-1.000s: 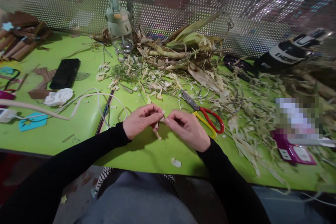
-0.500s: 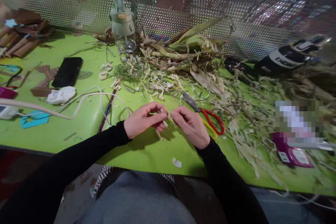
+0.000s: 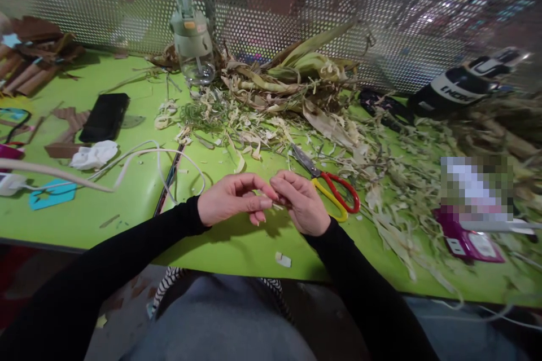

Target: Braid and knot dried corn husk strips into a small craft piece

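Note:
My left hand (image 3: 231, 198) and my right hand (image 3: 300, 201) meet fingertip to fingertip just above the green table (image 3: 127, 203). Between them they pinch a small pale strip of corn husk (image 3: 276, 205), mostly hidden by the fingers. Both arms wear black sleeves. Scissors with one red and one yellow handle (image 3: 334, 194) lie just right of my right hand, blades pointing up-left. A small pale husk scrap (image 3: 283, 260) lies near the table's front edge below the hands.
A heap of dried corn husks (image 3: 296, 76) and shreds covers the middle and right. A clear jar with a green lid (image 3: 192, 39), a black phone (image 3: 104, 117), white cable (image 3: 139, 155), crumpled tissue (image 3: 94, 155), purple box (image 3: 468, 242). Perforated metal screen behind.
The hands have drawn closer together, the right moving left until the fingertips touch. The dangling husk piece below the left hand is no longer visible.

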The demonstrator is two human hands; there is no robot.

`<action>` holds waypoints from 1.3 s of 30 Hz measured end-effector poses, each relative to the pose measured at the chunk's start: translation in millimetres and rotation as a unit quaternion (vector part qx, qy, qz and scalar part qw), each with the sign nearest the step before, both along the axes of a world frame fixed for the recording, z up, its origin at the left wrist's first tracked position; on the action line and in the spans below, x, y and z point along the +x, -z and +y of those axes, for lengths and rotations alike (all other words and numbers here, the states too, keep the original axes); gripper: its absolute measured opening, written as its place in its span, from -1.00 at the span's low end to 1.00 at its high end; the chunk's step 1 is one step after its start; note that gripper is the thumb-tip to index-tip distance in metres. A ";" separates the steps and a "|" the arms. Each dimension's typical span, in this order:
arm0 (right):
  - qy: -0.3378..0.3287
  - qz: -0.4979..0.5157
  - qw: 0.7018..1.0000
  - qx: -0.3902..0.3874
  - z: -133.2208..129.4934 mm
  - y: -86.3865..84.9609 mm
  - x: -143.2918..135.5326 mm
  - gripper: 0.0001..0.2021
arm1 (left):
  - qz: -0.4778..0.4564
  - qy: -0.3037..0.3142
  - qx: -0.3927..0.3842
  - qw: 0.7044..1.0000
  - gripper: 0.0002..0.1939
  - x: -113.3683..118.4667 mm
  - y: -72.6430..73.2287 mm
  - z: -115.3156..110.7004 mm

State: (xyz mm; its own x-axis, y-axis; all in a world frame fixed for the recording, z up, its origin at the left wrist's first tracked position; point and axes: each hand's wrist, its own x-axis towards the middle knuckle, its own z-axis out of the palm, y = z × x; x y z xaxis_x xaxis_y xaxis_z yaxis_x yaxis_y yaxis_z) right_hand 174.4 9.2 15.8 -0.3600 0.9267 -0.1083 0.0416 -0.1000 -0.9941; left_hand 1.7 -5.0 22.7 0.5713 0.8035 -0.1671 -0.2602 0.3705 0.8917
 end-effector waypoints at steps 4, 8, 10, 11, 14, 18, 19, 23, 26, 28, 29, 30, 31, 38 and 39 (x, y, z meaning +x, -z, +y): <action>0.002 -0.047 0.998 0.041 2.1 -4.7 6.1 -0.60 | 0.016 -0.034 0.010 0.999 -0.79 3.3 -5.3 -4.5; -0.015 -0.154 0.982 0.109 3.5 -18.0 11.9 -0.54 | 0.056 -0.095 0.074 0.991 -0.75 3.0 -8.0 -5.4; -0.046 -0.178 0.977 0.106 3.9 -22.2 12.1 -0.55 | 0.107 -0.124 0.123 0.979 -0.75 1.6 -6.9 -5.1; -0.063 -0.181 0.977 0.092 4.2 -23.0 11.6 -0.55 | 0.138 -0.136 0.150 0.970 -0.75 0.9 -6.1 -4.9; -0.103 -0.174 0.977 0.062 4.9 -20.5 9.4 -0.57 | 0.230 -0.156 0.253 0.927 -0.75 -0.9 -3.3 -4.4; -0.107 -0.161 0.975 0.107 3.4 -14.4 6.0 -0.67 | 0.297 -0.164 0.362 0.868 -0.78 -0.3 -1.5 -4.9; -0.106 -0.156 0.975 0.117 2.2 -13.8 5.0 -0.69 | 0.305 -0.162 0.370 0.862 -0.79 0.1 -1.9 -5.2; -0.094 -0.143 0.977 0.128 -5.3 -16.2 0.7 -0.71 | 0.323 -0.152 0.354 0.864 -0.85 0.8 -6.8 -5.3; -0.070 -0.129 0.980 0.133 -8.3 -18.2 -0.5 -0.69 | 0.323 -0.149 0.309 0.882 -0.86 -0.3 -8.5 -2.8; -0.047 -0.113 0.985 0.122 -7.3 -16.7 -0.2 -0.68 | 0.296 -0.145 0.251 0.910 -0.84 -1.0 -6.3 0.5; -0.039 -0.102 0.988 0.108 -6.2 -15.2 -0.1 -0.68 | 0.269 -0.148 0.212 0.928 -0.82 -1.1 -4.2 2.4; -0.035 -0.093 0.991 0.089 -4.9 -13.2 -0.2 -0.68 | 0.235 -0.158 0.172 0.943 -0.81 -0.8 -1.8 4.5; -0.035 -0.089 0.993 0.073 -3.6 -11.2 -0.6 -0.67 | 0.196 -0.173 0.134 0.956 -0.79 -0.3 0.8 6.6; 0.005 -0.231 0.960 0.159 -2.4 0.3 -12.3 -0.74 | 0.077 -0.262 0.033 0.961 -0.81 8.1 12.1 14.1; 0.013 -0.250 0.953 0.171 -2.6 2.0 -13.7 -0.75 | 0.082 -0.264 0.031 0.961 -0.81 9.0 13.0 14.2</action>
State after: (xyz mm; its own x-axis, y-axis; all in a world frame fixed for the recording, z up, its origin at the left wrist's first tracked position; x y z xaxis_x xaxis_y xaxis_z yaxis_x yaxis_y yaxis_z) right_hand 160.8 6.6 13.9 -0.3195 0.9462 0.0507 0.5202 0.2198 -0.8253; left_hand 10.7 9.2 9.7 0.0517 0.9853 -0.1628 -0.2510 0.1706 0.9528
